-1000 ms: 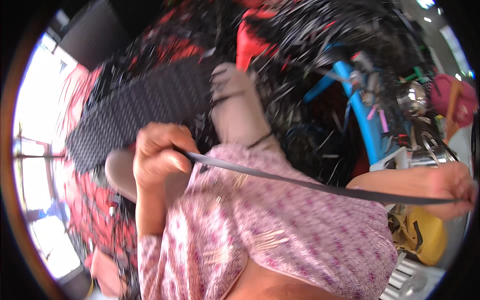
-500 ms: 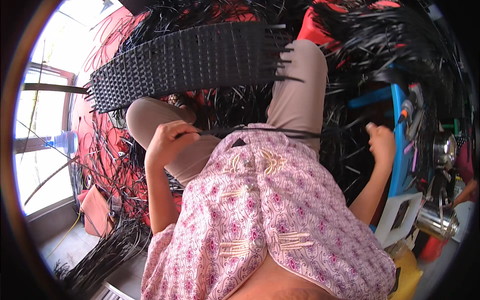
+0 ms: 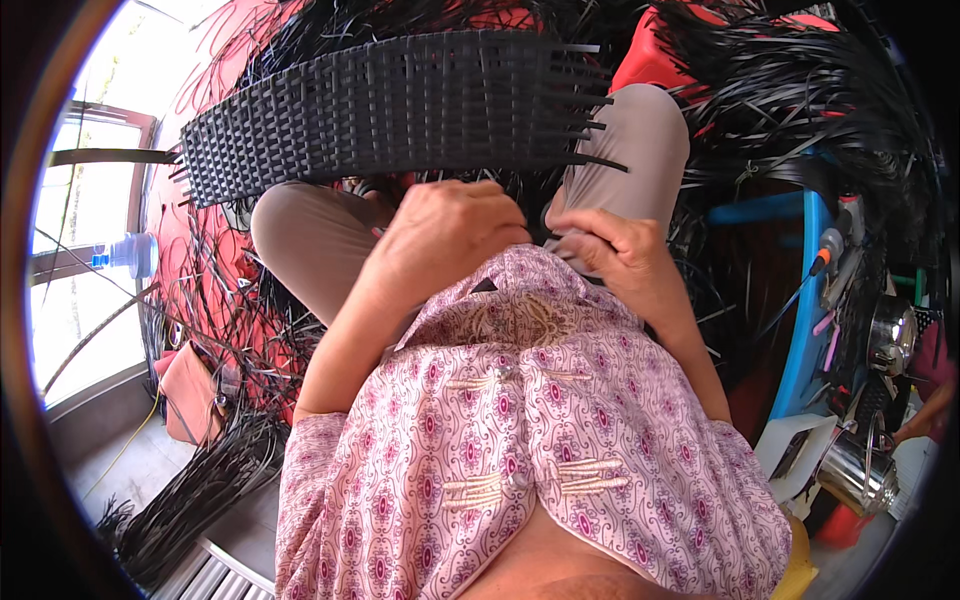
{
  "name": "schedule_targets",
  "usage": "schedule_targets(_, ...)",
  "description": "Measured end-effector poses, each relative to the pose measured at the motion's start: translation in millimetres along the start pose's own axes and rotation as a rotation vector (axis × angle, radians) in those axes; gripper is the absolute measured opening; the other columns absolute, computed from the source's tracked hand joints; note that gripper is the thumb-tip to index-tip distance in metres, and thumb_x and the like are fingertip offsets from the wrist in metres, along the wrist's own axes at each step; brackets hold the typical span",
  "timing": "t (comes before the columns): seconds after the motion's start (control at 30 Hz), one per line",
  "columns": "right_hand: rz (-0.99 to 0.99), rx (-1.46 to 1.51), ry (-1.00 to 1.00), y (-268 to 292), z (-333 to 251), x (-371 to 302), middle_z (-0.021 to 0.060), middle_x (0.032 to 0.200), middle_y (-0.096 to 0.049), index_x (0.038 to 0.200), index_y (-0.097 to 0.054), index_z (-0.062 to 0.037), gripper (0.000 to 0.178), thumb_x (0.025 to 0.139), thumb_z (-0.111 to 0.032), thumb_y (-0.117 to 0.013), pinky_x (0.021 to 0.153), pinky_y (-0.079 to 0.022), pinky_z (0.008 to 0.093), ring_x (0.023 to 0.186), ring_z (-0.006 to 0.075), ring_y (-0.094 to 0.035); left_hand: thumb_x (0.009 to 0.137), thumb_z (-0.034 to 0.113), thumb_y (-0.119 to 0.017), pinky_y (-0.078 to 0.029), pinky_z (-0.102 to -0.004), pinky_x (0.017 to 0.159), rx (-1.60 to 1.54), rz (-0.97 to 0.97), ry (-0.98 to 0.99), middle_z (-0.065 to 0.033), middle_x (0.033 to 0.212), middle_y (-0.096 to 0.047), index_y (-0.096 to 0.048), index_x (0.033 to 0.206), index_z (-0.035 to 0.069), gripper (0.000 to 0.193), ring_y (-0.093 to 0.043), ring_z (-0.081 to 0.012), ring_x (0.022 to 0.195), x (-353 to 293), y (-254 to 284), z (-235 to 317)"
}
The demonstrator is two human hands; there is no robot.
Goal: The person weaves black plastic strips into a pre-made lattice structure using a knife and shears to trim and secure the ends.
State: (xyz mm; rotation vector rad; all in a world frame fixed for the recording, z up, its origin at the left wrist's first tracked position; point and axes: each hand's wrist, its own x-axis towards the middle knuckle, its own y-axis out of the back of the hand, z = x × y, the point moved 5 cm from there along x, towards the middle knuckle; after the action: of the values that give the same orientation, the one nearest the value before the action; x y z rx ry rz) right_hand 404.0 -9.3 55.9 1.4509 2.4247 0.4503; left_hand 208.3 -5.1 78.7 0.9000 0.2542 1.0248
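Observation:
Both my hands are over my lap, close to each other. My left hand [image 3: 450, 225] is closed, knuckles up, its fingers curled under. My right hand [image 3: 622, 248] is closed in a pinch, slightly smeared by motion. Between them a short dark piece of a flat black plastic strip [image 3: 548, 237] shows; most of it is hidden by the fingers. Just beyond my hands a black woven panel [image 3: 390, 115] lies across, above my knees, with loose strip ends at its right and left edges. Neither hand touches the panel.
Loose black strips [image 3: 790, 95] heap at the far right and around my legs. A blue plastic stool [image 3: 808, 300] carrying a screwdriver [image 3: 825, 250] stands at right, near a metal flask [image 3: 860, 470]. A pink bag [image 3: 190, 395] sits left. Another person's arm [image 3: 925, 415] shows far right.
My hands have come together from wide apart: the left moved right and farther out, the right moved left. The strip that stretched between them is now mostly hidden.

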Motion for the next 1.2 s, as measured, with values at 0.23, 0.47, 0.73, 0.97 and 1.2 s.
schedule_targets(0.23, 0.186, -0.235, 0.087, 10, 5, 11, 0.0135, 0.086, -0.071, 0.099, -0.071, -0.0027, 0.012, 0.094, -0.012, -0.066, 0.067, -0.053, 0.0342, 0.076, 0.0279, -0.071, 0.086, 0.014, -0.071, -0.051, -0.0355, 0.063, -0.106, 0.066, 0.075, -0.0108, 0.079, -0.066, -0.071, 0.087, 0.001, 0.013, -0.066, -0.0271, 0.071, 7, -7, -12)
schedule_targets(0.47, 0.457, -0.299, 0.176, 45, 7, 83, 0.0137, 0.08, -0.071, 0.094, -0.072, -0.0039, 0.015, 0.093, -0.018, -0.068, 0.066, -0.053, 0.0361, 0.074, 0.0284, -0.071, 0.1, 0.019, -0.06, -0.05, -0.022, 0.068, -0.607, 0.312, 0.429, -0.0008, 0.085, -0.065, -0.068, 0.124, 0.003, 0.03, -0.06, -0.0071, 0.074, 49, -22, -90)
schedule_targets(0.73, 0.44, -0.349, 0.138, 42, 48, 161, 0.0147, 0.082, -0.072, 0.09, -0.075, -0.0075, 0.018, 0.09, -0.023, -0.066, 0.07, -0.055, 0.0417, 0.078, 0.0332, -0.071, 0.098, 0.018, -0.063, -0.051, -0.0221, 0.068, -1.021, 0.378, 0.645, -0.0029, 0.093, -0.069, -0.059, 0.137, 0.003, 0.042, -0.061, -0.0075, 0.074, 76, -40, -140)
schedule_targets(0.97, 0.522, -0.509, 0.277, 32, 44, 167, 0.0129, 0.081, -0.072, 0.085, -0.072, -0.0068, 0.015, 0.089, -0.02, -0.066, 0.068, -0.055, 0.0425, 0.075, 0.0325, -0.07, 0.098, 0.017, -0.064, -0.05, -0.022, 0.062, -1.024, 0.35, 0.738, -0.0068, 0.094, -0.07, -0.048, 0.145, 0.0, 0.053, -0.06, -0.008, 0.07, 75, -39, -131)
schedule_targets(1.2, 0.42, -0.613, 0.264, 56, 69, 155, 0.015, 0.08, -0.071, 0.089, -0.074, -0.0045, 0.021, 0.088, -0.025, -0.068, 0.069, -0.055, 0.0413, 0.076, 0.0328, -0.07, 0.096, 0.017, -0.066, -0.047, -0.0219, 0.06, -1.073, 0.221, 0.635, -0.008, 0.092, -0.071, -0.041, 0.152, 0.007, 0.062, -0.058, -0.0072, 0.068, 100, -62, -105)
